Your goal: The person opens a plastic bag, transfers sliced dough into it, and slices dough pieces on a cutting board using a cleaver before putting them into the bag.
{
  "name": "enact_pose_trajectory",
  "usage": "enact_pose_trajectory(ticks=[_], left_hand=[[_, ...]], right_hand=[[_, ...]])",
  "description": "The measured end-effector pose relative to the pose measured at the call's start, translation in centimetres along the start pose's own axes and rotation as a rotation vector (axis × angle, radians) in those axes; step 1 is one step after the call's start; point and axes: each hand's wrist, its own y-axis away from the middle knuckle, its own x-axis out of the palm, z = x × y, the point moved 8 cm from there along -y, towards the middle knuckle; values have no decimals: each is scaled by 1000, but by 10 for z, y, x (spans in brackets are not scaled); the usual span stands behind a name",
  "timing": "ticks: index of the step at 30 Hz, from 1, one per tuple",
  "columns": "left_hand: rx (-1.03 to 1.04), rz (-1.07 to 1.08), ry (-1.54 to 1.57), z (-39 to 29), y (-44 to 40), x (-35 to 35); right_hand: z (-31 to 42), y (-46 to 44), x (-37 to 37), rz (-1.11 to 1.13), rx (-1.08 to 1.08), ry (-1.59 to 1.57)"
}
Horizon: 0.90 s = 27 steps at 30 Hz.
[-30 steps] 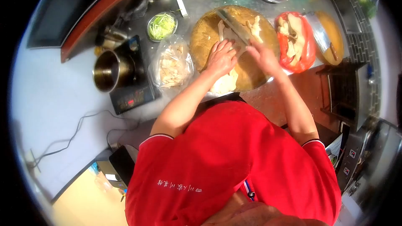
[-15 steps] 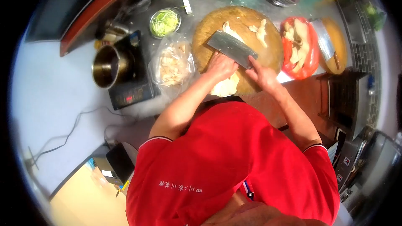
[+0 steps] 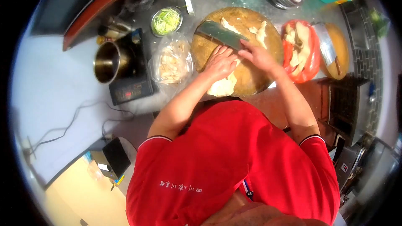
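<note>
In the head view, we find the cleaver (image 3: 222, 34) above the middle of the frame, over a round wooden chopping board (image 3: 257, 77). The right hand (image 3: 260, 57) is closed around its handle end, the blade slanting to the upper left. The left hand (image 3: 219, 62) lies over a pale, flat food piece (image 3: 222, 86); we cannot tell whether its fingers grip it. Left of the board we see a clear plastic bag of pale slices (image 3: 173, 65), and right of it a red plastic bag (image 3: 312, 68) with more pale pieces. On the red polo shirt (image 3: 234, 142), lower centre, white Chinese characters stand upside down; they seem to read 四川人家川菜馆, though they are small. At centre left, the induction cooker (image 3: 133, 92) shows a red display too blurred for us to read.
</note>
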Motion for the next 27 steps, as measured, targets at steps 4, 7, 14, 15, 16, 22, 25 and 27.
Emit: enact_pose_trajectory(ticks=[4,7,14,15,16,22,25,27], left_hand=[[98,-249,32,-6,9,-6],[73,-229,-30,-13,10,-7],[-75,-84,120,-8,8,1],[-74,-79,113,-8,7,0],[-73,-69,107,-8,7,1],[-73,-40,56,-4,11,3],[-31,-101,12,-3,11,3],[-27,-109,-9,-2,11,5]], right_hand=[[-15,25,-27,-117,125,-143],[-14,44,-31,-143,90,-85],[6,82,14,-6,-5,214],[4,84,14,-7,3,225],[3,88,16,-8,13,232],[-7,75,23,-30,-14,214],[-5,44,26,-9,-18,230],[3,29,28,31,-14,206]])
